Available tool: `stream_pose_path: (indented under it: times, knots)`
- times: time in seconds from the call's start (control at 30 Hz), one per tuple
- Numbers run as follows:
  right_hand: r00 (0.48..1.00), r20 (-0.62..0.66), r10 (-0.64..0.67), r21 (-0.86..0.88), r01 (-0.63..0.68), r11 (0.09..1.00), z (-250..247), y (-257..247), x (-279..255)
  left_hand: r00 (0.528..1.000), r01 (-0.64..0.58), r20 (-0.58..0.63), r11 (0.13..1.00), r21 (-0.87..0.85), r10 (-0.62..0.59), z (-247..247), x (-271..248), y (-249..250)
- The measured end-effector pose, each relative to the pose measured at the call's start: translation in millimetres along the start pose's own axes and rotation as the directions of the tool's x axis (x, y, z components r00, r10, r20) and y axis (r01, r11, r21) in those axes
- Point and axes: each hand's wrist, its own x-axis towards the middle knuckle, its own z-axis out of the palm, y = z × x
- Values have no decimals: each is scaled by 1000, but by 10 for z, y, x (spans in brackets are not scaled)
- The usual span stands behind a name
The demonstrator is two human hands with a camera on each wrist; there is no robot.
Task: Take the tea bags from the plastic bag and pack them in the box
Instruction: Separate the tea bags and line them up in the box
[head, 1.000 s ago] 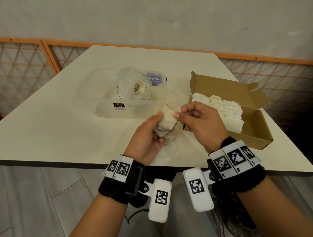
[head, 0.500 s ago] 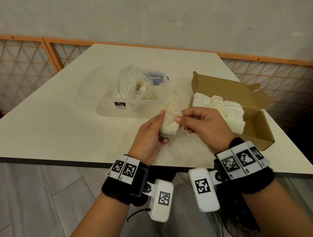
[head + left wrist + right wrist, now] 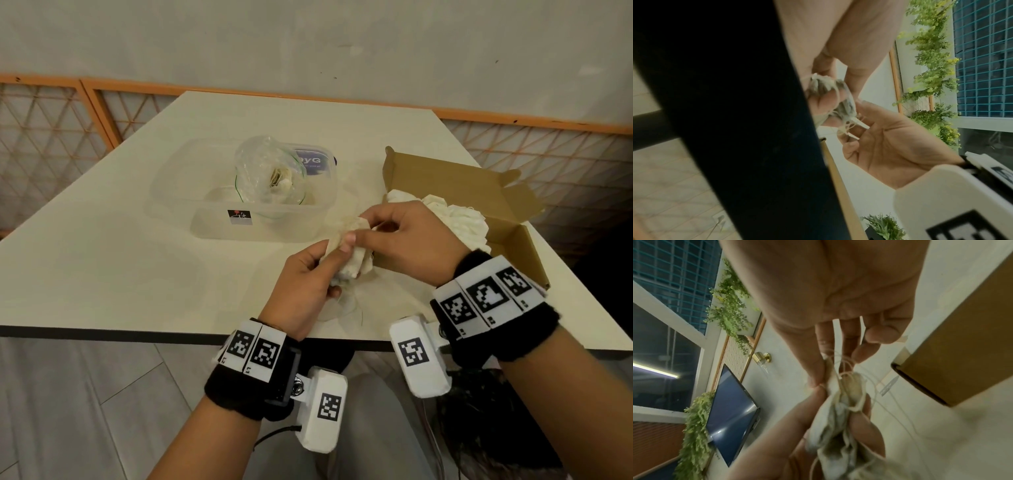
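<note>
Two hands hold the tea bags

The left hand wraps around the tea bags; the right hand pinches their top, beside the box.

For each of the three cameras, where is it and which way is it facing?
Head: above, facing forward and down at the table, cardboard box, both forearms and hands.
Left wrist: under the left hand, facing along it to the tea bags and right palm.
Right wrist: under the right hand, facing its fingertips.
Shared: the tea bags.
</note>
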Motion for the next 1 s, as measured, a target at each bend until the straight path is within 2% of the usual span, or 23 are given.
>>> stream_pose_path:
  times: [0.1,0.27,0.4,0.53,0.67,0.8,0.9,1.0]
  knots:
    - [998,-58,23,9,-23,1000,-157,-32,47,1000,30,3,999,-41,-30,3,-9,41]
    - [991,-124,57,-54,-64,996,-498,-31,117,1000,3,25,999,-34,-3,-28,-6,11]
    - [973,-220,68,-114,-95,989,-956,-15,101,1000,25,-4,992,-126,-26,-39,14,23]
    - [953,-297,67,-310,-162,937,-1436,98,89,999,45,-16,985,-168,-48,-38,29,33]
    - [954,-263,143,-552,-271,789,-1709,303,84,998,48,-19,985,-168,-52,-33,37,33]
    - [962,-143,231,-718,-261,645,-1840,487,70,998,54,-26,982,-181,-60,-34,47,23]
    - [948,-57,312,-765,-243,597,-1876,511,44,998,60,-24,980,-192,-66,-32,56,22]
    - [927,-27,375,-794,-248,556,-1871,533,54,998,62,-21,983,-174,-67,-22,51,25]
